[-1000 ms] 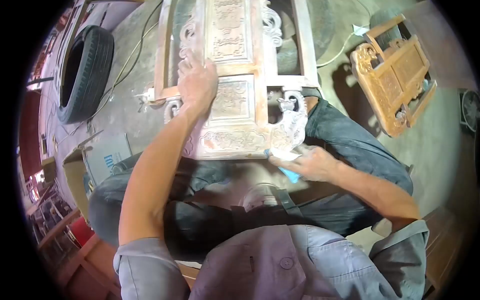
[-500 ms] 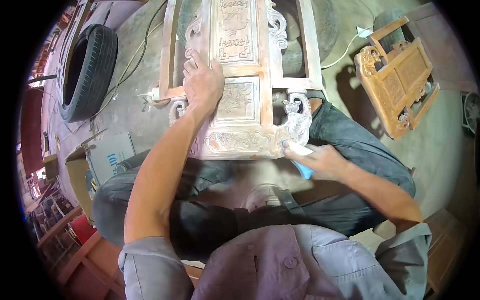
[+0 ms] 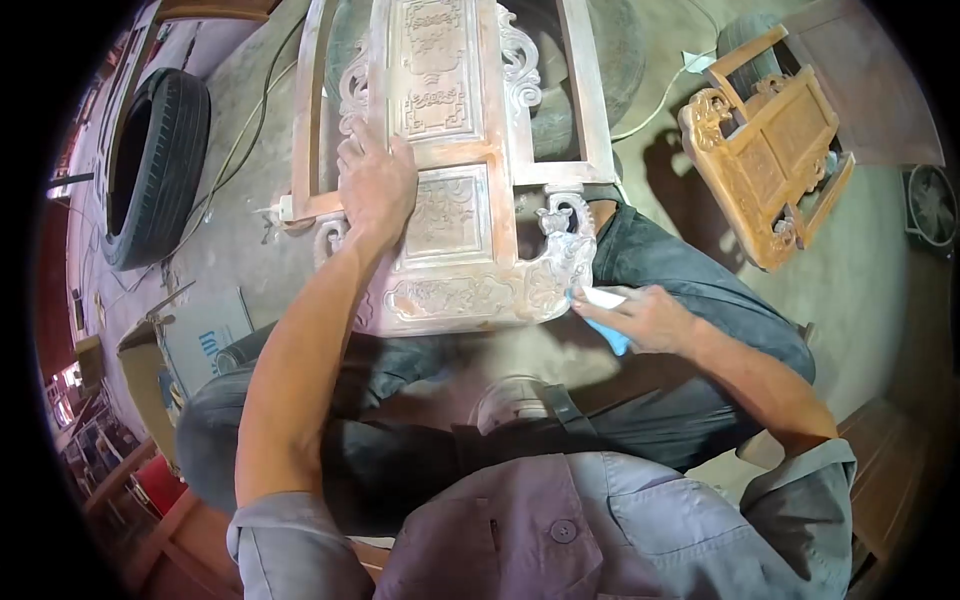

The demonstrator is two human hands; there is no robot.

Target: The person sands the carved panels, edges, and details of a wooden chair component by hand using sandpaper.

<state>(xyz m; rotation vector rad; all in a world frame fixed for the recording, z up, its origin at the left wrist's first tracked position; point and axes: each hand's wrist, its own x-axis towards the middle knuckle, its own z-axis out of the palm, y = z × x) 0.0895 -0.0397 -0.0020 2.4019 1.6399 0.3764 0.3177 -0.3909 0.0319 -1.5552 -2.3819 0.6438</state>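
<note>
A dusty carved wooden chair back [image 3: 440, 155] lies across my lap, with relief panels and pierced scrollwork along its sides. My left hand [image 3: 378, 185] grips its left upright, thumb on the inner side and fingers bent over the outer edge. At the lower right corner, my right hand [image 3: 650, 318] pinches a folded piece of sandpaper [image 3: 608, 338], white on one face and blue on the other. Its tip meets the rounded carved edge. Pale dust coats the scrollwork [image 3: 568, 250] just above.
A second, yellow-brown carved chair back [image 3: 765, 165] leans at the right, near a fan [image 3: 930, 205]. A tyre [image 3: 160, 170] stands at the left, with cables [image 3: 240, 150] on the floor beside it. An opened cardboard box [image 3: 150, 385] sits by my left knee.
The whole view has shifted, so the chair back appears further left. My left hand keeps its place on the upright. My right hand stays at the lower right corner with the sandpaper.
</note>
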